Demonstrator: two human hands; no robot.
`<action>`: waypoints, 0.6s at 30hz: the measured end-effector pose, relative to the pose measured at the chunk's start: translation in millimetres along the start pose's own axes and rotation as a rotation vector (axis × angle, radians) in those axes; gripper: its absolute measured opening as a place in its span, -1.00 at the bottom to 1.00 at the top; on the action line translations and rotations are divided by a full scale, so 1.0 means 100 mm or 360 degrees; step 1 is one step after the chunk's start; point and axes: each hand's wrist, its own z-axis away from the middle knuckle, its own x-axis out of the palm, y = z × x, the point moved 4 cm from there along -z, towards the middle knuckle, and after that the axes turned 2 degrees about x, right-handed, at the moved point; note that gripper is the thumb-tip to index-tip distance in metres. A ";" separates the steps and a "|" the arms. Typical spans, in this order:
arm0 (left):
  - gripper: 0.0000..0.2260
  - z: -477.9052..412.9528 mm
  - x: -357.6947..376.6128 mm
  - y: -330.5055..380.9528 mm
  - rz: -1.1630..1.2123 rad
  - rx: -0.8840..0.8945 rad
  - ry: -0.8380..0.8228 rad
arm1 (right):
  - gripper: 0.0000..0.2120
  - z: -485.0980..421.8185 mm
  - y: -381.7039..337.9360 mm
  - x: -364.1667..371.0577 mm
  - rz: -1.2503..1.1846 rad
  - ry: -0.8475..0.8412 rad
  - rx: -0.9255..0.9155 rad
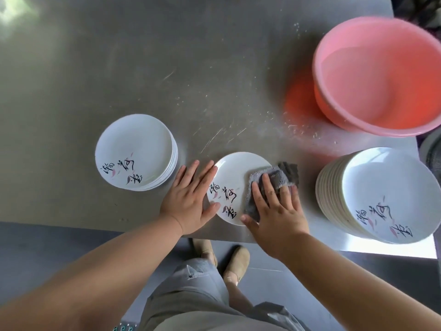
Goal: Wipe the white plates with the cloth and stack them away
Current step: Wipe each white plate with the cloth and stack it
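At near table [143, 68] edge, plate [235, 173]: flat, betw. both hands.
Cloth [286, 173]: grey, on plate's R part, under right palm.
Right hand [276, 211]: fingers straight, pressing cloth down; grips nothing.
Left hand [188, 199]: flat on table, thumb against plate's L rim.
Short stack [133, 149]: just L of left hand, prob. done pile; left hand nearer for put-away.
Tall stack [381, 187]: R, near right hand.

Black brush-written Chinese characters sit near the rim of the middle plate [238, 170] and atop the left stack [133, 144] and right stack [381, 182]; too cursive to read.
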 end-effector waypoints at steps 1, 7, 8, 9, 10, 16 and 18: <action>-0.22 0.00 0.01 0.00 -0.0004 -0.0001 -0.0008 | -0.09 -0.07 -0.02 -0.06 -0.0024 -0.0002 0.0004; -0.22 0.01 0.01 -0.01 -0.0010 0.0002 0.0014 | -0.18 -0.56 -0.02 -0.33 0.0164 0.0102 -0.0319; -0.22 0.01 0.01 -0.01 -0.0005 0.0003 0.0021 | -0.20 -0.49 0.04 -0.28 0.0157 0.0101 -0.0275; -0.22 0.00 0.01 -0.01 0.0001 0.0002 0.0028 | -0.20 -0.37 0.10 -0.20 0.0123 0.0098 -0.0215; -0.22 0.01 0.01 -0.02 0.0009 -0.0002 0.0035 | -0.19 -0.22 0.14 -0.12 0.0080 0.0085 -0.0154; -0.21 0.00 0.01 -0.03 0.0001 -0.0015 0.0011 | -0.21 0.37 0.11 -0.02 0.0128 -0.0136 -0.0041; -0.20 0.00 0.00 -0.02 -0.0002 -0.0015 0.0017 | -0.25 0.36 0.17 -0.23 0.0238 -0.0003 -0.0038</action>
